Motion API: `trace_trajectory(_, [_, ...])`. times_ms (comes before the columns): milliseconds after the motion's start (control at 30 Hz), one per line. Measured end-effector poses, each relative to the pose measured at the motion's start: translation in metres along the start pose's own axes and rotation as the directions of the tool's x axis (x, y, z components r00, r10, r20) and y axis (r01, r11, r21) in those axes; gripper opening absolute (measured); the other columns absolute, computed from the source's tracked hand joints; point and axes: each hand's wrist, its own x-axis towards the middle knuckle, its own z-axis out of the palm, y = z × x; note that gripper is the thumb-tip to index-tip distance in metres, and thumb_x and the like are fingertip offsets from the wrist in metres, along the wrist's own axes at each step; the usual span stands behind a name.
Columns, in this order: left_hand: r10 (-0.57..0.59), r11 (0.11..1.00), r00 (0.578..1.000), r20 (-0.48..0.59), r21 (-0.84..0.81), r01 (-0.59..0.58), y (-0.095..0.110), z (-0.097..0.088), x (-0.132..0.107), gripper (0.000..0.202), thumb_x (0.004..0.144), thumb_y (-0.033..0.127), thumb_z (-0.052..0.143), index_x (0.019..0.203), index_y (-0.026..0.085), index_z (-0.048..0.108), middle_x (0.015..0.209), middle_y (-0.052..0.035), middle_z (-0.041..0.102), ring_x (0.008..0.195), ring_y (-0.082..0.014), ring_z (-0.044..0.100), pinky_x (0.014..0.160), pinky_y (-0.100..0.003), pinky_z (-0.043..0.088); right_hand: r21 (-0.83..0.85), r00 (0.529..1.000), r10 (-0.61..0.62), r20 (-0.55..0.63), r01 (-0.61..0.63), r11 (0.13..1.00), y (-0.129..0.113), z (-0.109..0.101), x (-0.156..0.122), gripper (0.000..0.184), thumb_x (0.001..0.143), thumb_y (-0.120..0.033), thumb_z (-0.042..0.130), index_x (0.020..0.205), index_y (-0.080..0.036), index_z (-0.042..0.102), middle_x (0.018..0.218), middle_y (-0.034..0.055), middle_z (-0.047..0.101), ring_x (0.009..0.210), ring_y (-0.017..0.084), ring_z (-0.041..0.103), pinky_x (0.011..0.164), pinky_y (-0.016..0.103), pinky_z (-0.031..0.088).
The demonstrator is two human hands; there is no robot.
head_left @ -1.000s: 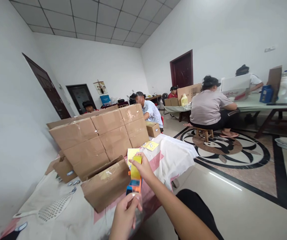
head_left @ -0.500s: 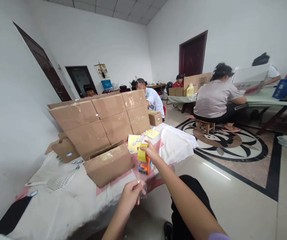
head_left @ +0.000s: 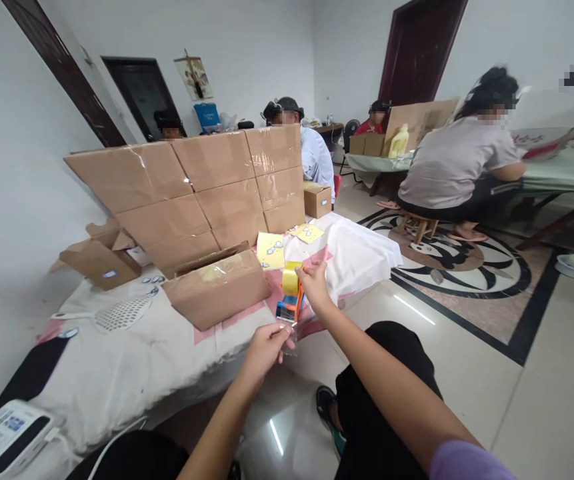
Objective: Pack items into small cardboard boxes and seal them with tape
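And there, dispenser [head_left: 288,312] now shows R of the box [head_left: 221,290] in view; a sec ago it overlapped that box's end, so the tape [head_left: 291,280] looks to have more room. R hand [head_left: 314,285]: fingers gripping the dispenser, held up nr the edge of the bench [head_left: 117,373]. L hand [head_left: 267,341]: fingers pinching the tape's free end, just below. Yellow cards [head_left: 271,251] lie behind, strainer [head_left: 124,314] well off L, white unit [head_left: 9,437] nr corner. Carton wall [head_left: 227,163] blocks far side; box is closest obstacle, approx.

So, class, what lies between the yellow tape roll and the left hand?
In the head view, the blue-and-orange dispenser frame lies between the tape roll and the left hand.
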Motion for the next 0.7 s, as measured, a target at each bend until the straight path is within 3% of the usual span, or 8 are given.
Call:
trace_trajectory(33, [-0.001, 1.000, 1.000, 0.003, -0.003, 0.001, 0.001, -0.001, 0.000, 0.046, 0.073, 0.057, 0.064, 0.083, 0.012, 0.067, 0.066, -0.0038, 0.068, 0.035, -0.0057, 0.041, 0.038, -0.021, 0.025, 0.001, 0.999, 0.038, 0.007, -0.038, 0.999, 0.002, 0.002, -0.004, 0.060, 0.075, -0.045, 0.070, 0.123, -0.018, 0.048, 0.093, 0.0046, 0.066, 0.087, 0.022, 0.066, 0.078, 0.034, 0.053])
trace_trajectory(100, [0.000, 1.000, 1.000, 0.010, -0.010, 0.000, 0.002, -0.002, -0.001, 0.044, 0.074, 0.055, 0.065, 0.082, 0.011, 0.067, 0.067, -0.0044, 0.068, 0.035, -0.0053, 0.040, 0.038, -0.020, 0.024, 0.011, 0.987, 0.076, 0.144, -0.079, 0.997, 0.008, 0.006, -0.009, 0.044, 0.078, -0.050, 0.067, 0.107, -0.019, 0.055, 0.087, 0.0029, 0.066, 0.082, 0.020, 0.065, 0.074, 0.032, 0.053])
trace_trajectory(200, [0.001, 1.000, 1.000, 0.026, -0.017, 0.000, 0.005, -0.003, -0.002, 0.042, 0.077, 0.052, 0.063, 0.086, 0.011, 0.069, 0.069, -0.0049, 0.069, 0.036, -0.0049, 0.040, 0.039, -0.020, 0.025, 0.052, 0.943, 0.016, 0.332, -0.035, 0.998, 0.015, 0.010, -0.011, 0.037, 0.079, -0.053, 0.066, 0.094, -0.019, 0.059, 0.080, 0.0009, 0.066, 0.077, 0.019, 0.064, 0.070, 0.030, 0.053])
trace_trajectory(367, [-0.006, 1.000, 1.000, 0.028, -0.018, 0.007, 0.013, -0.003, -0.008, 0.038, 0.078, 0.048, 0.062, 0.086, 0.011, 0.068, 0.069, -0.0042, 0.068, 0.036, -0.0044, 0.038, 0.039, -0.020, 0.024, 0.105, 0.944, -0.040, 0.327, 0.006, 0.994, 0.008, 0.009, -0.008, 0.038, 0.082, -0.053, 0.065, 0.097, -0.018, 0.061, 0.080, 0.0015, 0.067, 0.073, 0.019, 0.064, 0.067, 0.030, 0.053])
trace_trajectory(700, [0.029, 0.999, 0.999, 0.035, -0.022, -0.028, 0.035, -0.007, -0.033, 0.038, 0.081, 0.051, 0.061, 0.079, 0.013, 0.067, 0.070, -0.0039, 0.067, 0.037, -0.0050, 0.039, 0.039, -0.022, 0.025, 0.250, 0.931, -0.178, 0.319, 0.099, 0.963, -0.049, 0.023, -0.031, 0.031, 0.087, -0.046, 0.063, 0.104, -0.020, 0.061, 0.099, 0.0031, 0.071, 0.085, 0.018, 0.067, 0.080, 0.031, 0.055])
